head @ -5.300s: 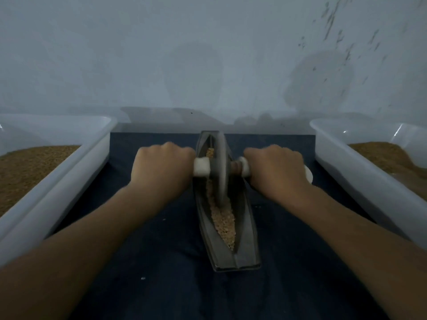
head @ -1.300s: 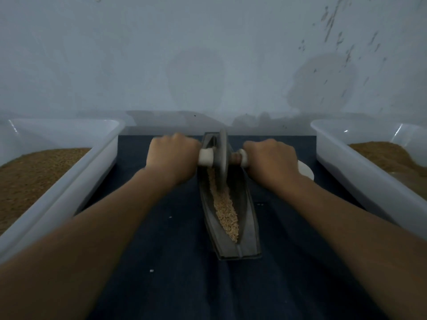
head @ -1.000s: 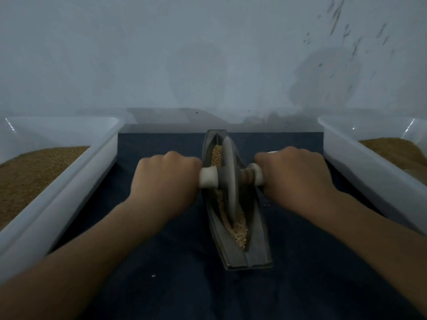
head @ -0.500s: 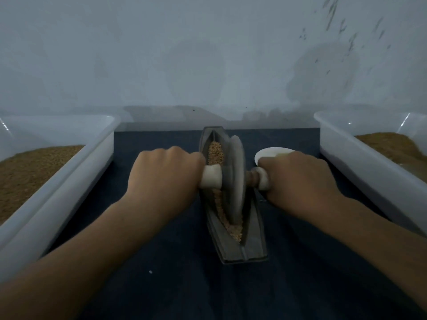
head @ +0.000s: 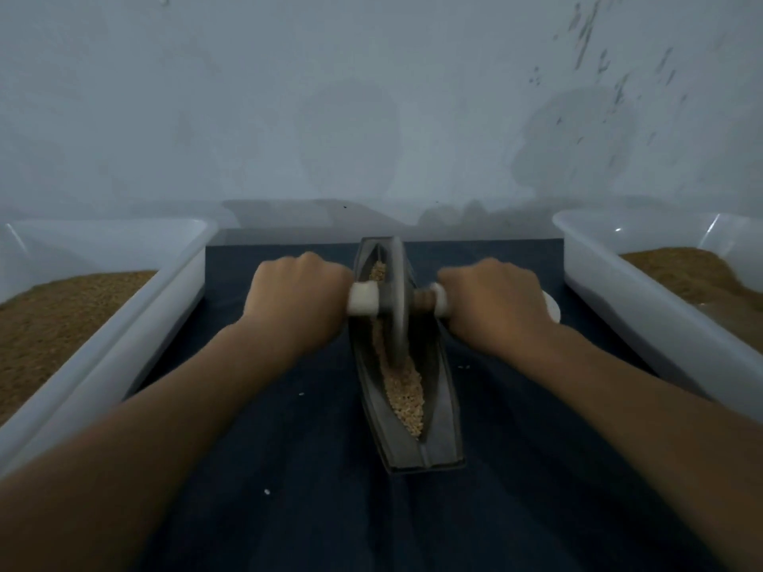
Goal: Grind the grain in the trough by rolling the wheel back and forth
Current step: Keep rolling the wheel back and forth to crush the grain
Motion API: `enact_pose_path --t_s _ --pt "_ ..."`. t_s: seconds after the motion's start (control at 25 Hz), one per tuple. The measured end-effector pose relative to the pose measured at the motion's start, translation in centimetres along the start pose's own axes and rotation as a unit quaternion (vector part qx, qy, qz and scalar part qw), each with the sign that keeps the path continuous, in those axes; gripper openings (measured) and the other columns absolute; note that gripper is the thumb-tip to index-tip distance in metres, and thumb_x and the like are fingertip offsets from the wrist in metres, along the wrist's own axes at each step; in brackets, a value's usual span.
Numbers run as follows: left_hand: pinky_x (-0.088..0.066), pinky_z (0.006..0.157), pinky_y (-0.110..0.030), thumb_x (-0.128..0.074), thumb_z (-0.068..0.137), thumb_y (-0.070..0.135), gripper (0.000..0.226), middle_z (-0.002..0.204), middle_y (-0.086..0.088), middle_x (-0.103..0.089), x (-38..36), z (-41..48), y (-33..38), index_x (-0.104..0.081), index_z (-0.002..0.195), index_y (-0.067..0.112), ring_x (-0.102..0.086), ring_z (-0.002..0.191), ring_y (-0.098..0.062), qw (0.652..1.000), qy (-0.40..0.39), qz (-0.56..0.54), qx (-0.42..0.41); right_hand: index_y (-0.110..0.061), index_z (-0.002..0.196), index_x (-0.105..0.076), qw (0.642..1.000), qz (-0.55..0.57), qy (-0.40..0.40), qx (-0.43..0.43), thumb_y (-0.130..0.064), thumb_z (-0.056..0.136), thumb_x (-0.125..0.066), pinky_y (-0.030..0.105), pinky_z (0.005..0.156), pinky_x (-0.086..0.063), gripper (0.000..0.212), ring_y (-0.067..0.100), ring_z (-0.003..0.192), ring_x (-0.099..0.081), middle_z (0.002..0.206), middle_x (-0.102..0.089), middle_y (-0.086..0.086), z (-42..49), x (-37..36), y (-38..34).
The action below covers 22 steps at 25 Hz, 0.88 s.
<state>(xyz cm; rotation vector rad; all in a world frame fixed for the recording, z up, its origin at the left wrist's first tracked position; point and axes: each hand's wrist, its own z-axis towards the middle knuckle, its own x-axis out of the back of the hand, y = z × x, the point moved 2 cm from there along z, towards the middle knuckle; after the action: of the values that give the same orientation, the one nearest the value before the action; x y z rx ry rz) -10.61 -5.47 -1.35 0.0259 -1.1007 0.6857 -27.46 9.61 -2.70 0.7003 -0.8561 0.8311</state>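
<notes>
Grey wheel point(head: 397, 299) now nearer trough point(head: 441, 431) far end; more grain point(head: 406, 398) exposed.

The counter point(head: 285, 235) is covered by a dark blue cloth point(head: 313, 526) from the near edge almost to the far wall. A dark, boat-shaped trough point(head: 444, 431) lies on the cloth at centre, running near to far. A white plastic tub point(head: 165, 295) stands along the left side and a second white tub point(head: 619, 311) along the right, each partly overhanging the frame. A small white round item point(head: 552, 310), kind unclear, sits just beside the right tub. Stray grains point(head: 267, 491) lie scattered on the cloth.
</notes>
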Motion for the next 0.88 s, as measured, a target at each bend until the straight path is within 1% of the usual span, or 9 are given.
enact_pose_path --t_s 0.08,0.16,0.28,0.36,0.48,0.56,0.72,0.8,0.88 --pt "-0.007 0.046 -0.019 -0.080 0.061 0.040 0.046 0.058 0.012 -0.012 1.3 -2.9 -0.4 -0.036 0.069 0.032 -0.007 0.045 -0.007 0.998 0.041 -0.002 -0.051 -0.030 0.065 -0.017 0.997 -0.037 0.067 0.033 -0.035 0.069 -0.065 0.021 0.047 -0.010 0.049 0.010 0.045 -0.027 0.057 -0.032 -0.010 -3.4 1.4 -0.1" --pt "-0.003 0.049 -0.016 -0.083 0.053 0.039 0.056 0.057 0.014 -0.006 1.8 -3.3 -0.7 -0.029 0.067 0.033 0.001 0.047 -0.004 0.995 0.074 -0.004 -0.072 -0.031 0.066 -0.015 0.994 -0.052 0.085 0.046 -0.036 0.063 -0.064 0.019 0.049 -0.003 0.049 0.002 0.047 -0.011 0.054 -0.022 -0.010 -4.3 2.0 0.4" --pt "-0.019 0.046 -0.025 -0.072 0.074 0.036 0.033 0.058 0.009 -0.025 -0.8 -1.5 -0.4 -0.040 0.070 0.030 -0.020 0.045 -0.012 1.000 -0.003 -0.002 0.002 -0.033 0.066 -0.033 0.998 -0.041 0.036 0.023 -0.032 0.066 -0.074 0.019 0.048 -0.012 0.041 0.012 0.044 -0.030 0.056 -0.030 -0.012 -1.5 0.8 0.1" --pt "-0.033 0.055 -0.033 -0.061 0.086 0.031 0.009 0.068 0.003 -0.043 -2.2 1.4 -0.7 -0.056 0.082 0.024 -0.041 0.057 -0.021 0.998 -0.020 -0.028 0.058 -0.030 0.073 -0.045 1.000 -0.023 0.001 -0.004 -0.030 0.078 -0.069 0.026 0.052 -0.031 0.025 0.026 0.061 -0.055 0.066 -0.050 -0.005 2.8 0.0 -0.4" --pt "-0.039 0.062 -0.035 -0.057 0.089 0.029 0.008 0.080 -0.001 -0.057 -2.1 3.1 -0.9 -0.062 0.091 0.023 -0.053 0.069 -0.025 0.992 -0.067 -0.064 0.081 -0.029 0.076 -0.052 0.999 -0.008 -0.041 -0.019 -0.031 0.086 -0.063 0.032 0.062 -0.041 0.015 0.029 0.080 -0.063 0.084 -0.065 0.001 5.7 0.2 -0.6" --pt "-0.037 0.058 -0.033 -0.060 0.087 0.034 0.010 0.073 0.004 -0.050 -1.6 1.1 -0.8 -0.055 0.081 0.027 -0.047 0.062 -0.020 0.994 -0.055 -0.054 0.072 -0.031 0.078 -0.051 1.000 -0.010 -0.025 0.002 -0.031 0.083 -0.065 0.030 0.056 -0.038 0.015 0.027 0.069 -0.057 0.075 -0.056 -0.002 3.2 0.9 -0.6" --pt "-0.009 0.046 -0.018 -0.076 0.060 0.037 0.059 0.056 0.014 -0.014 1.2 -4.9 -0.2 -0.018 0.065 0.034 -0.006 0.045 -0.005 0.998 0.051 -0.025 -0.026 -0.031 0.068 -0.028 0.992 -0.043 0.095 0.070 -0.031 0.056 -0.078 0.019 0.049 -0.007 0.051 0.014 0.043 -0.021 0.053 -0.029 -0.011 -3.8 3.1 -0.4" --pt "-0.004 0.050 -0.015 -0.080 0.053 0.036 0.065 0.057 0.015 -0.008 1.5 -4.5 -0.3 -0.016 0.065 0.035 0.000 0.047 -0.003 0.997 0.061 -0.033 -0.038 -0.031 0.067 -0.026 0.994 -0.046 0.077 0.066 -0.032 0.053 -0.079 0.018 0.049 -0.008 0.054 0.014 0.042 -0.024 0.052 -0.033 -0.010 -4.3 3.1 -0.1" --pt "-0.012 0.046 -0.020 -0.076 0.064 0.037 0.047 0.056 0.012 -0.018 0.3 -3.5 -0.2 -0.030 0.063 0.033 -0.012 0.043 -0.007 1.000 0.001 -0.015 0.000 -0.033 0.069 -0.031 0.996 -0.056 0.043 0.045 -0.032 0.058 -0.081 0.020 0.049 -0.011 0.051 0.018 0.045 -0.031 0.055 -0.039 -0.009 -2.6 1.9 -0.3"
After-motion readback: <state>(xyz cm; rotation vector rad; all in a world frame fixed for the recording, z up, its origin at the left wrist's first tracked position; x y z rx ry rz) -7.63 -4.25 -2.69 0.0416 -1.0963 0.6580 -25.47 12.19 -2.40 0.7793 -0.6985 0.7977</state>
